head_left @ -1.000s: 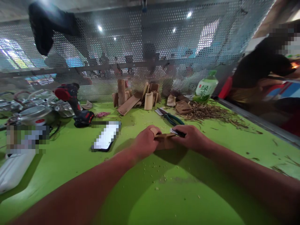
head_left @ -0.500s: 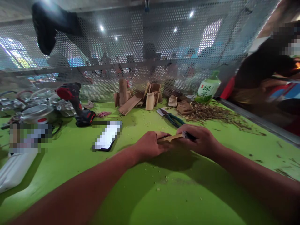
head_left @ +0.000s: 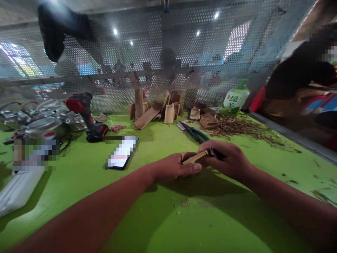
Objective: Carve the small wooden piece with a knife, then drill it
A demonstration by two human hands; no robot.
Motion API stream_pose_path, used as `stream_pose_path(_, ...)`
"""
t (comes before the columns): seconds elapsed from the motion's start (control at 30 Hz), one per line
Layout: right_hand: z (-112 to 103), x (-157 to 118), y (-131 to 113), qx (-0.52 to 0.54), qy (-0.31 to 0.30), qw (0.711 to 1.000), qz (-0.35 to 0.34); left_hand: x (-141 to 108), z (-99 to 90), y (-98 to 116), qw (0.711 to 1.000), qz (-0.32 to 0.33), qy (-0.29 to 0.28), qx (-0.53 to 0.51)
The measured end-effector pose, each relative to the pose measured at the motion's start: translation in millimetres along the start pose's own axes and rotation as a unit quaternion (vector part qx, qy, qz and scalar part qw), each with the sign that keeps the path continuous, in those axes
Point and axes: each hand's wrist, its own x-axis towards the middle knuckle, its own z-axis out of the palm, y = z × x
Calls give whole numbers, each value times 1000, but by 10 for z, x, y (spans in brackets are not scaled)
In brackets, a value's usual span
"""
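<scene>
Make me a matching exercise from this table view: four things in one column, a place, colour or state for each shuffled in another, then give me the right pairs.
Column one
1. Piece of wood
2. Power drill
3. Phone
4. Bottle

Column two
A. Lying flat, screen lit
B. Green-capped, near the perforated screen
C. Held in the left hand's grip
D. Black with red parts

Right pairs: 1-C, 2-D, 3-A, 4-B
</scene>
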Motion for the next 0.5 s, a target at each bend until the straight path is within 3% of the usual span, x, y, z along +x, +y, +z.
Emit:
stream_pose_path(0.3,36,89,129,14,98,988,122,106,23,-124,980,49,69,-178)
stream_pose_path(0.5,82,137,261,-94,73,980,162,233,-65,-198,939,66,141,-307)
